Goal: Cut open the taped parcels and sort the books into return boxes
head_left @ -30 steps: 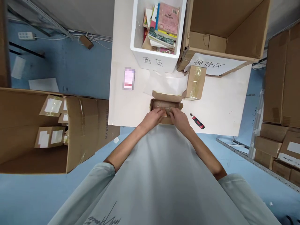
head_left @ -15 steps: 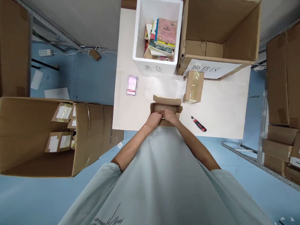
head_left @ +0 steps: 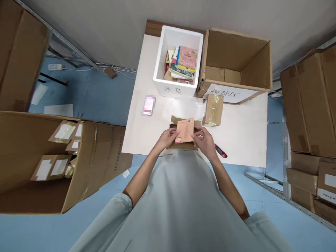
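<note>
A thin orange-pink book (head_left: 185, 131) with a barcode in one corner and a red-framed label in another is held above an opened small cardboard box (head_left: 174, 120). My left hand (head_left: 168, 137) pinches its left edge. On the opposite side, my right hand (head_left: 204, 140) grips the lower right edge between thumb and fingers. The book hides most of the box's inside; a raised flap shows behind it. A red and black utility knife (head_left: 221, 151) lies just right of my right hand, partly covered by it.
At the back of the white table (head_left: 244, 140) stand a white foam box (head_left: 177, 90) with several books and a large open cardboard box (head_left: 256, 75). A taped carton (head_left: 212, 110) and a blurred phone-like item (head_left: 148, 105) lie nearer. Left is a big carton (head_left: 102, 150) holding parcels.
Both hands were down inside the small box; now they hold the orange-pink book up above it. The view has tilted, so the whole table appears lower in the picture.
</note>
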Motion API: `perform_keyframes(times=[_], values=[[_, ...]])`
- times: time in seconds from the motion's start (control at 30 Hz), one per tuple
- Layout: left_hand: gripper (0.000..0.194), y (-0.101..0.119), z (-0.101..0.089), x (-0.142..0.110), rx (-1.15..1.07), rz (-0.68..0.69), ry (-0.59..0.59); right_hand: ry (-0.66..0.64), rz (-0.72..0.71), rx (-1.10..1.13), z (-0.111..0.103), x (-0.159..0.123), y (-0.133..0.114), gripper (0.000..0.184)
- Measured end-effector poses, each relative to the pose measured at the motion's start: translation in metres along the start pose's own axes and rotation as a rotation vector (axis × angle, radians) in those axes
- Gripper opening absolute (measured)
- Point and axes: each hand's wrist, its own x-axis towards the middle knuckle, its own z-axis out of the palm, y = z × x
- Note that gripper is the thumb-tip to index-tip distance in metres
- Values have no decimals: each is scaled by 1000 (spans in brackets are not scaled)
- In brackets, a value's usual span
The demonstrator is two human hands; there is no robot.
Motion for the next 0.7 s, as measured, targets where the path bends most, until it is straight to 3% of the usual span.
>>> perform_keyframes(times=[0.1,0.2,0.37,0.63,0.7], values=[[72,21,4,-15,-292,10,-78,71,-70,137,-15,-23,-16,66],[67,41,5,-29,-393,74,-55,116,-105,163,-22,-32,-26,68],[54,62,4,-41,-352,223,-13,171,-160,114,-22,-31,-27,58],[52,65,-1,-43,-221,403,37,170,-187,100,-25,-25,-25,62],[47,68,-5,-46,-166,455,49,162,-231,79,-27,-26,-26,53]])
